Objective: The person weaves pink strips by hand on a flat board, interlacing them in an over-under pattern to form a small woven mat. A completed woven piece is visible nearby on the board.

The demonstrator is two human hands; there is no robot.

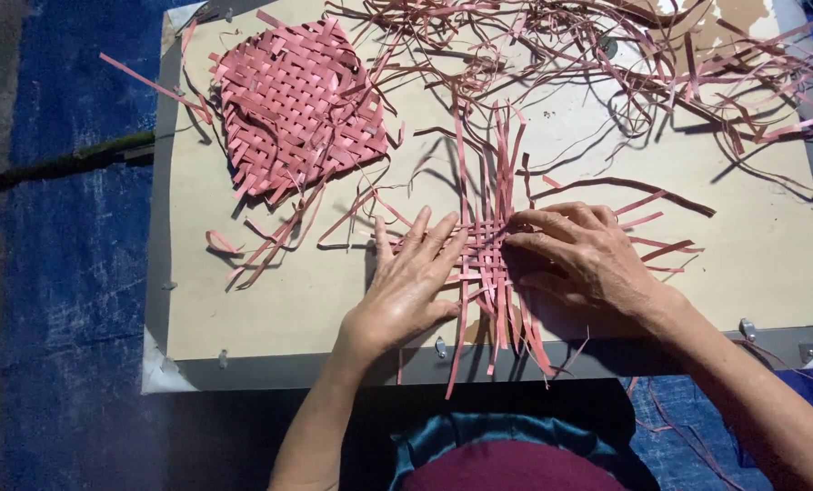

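Pink strips (pixel 490 264) look thin and bendy; left hand (pixel 413 282) presses flat, right hand (pixel 581 255) pinches one strip.

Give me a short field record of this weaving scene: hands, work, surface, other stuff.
left hand: flat on the small weave, fingers spread
right hand: fingertips pinching strips at the weave's right edge
board: pale, grey-edged, on a blue mat
finished mat: pink, woven, upper left
loose strips: tangled along the top
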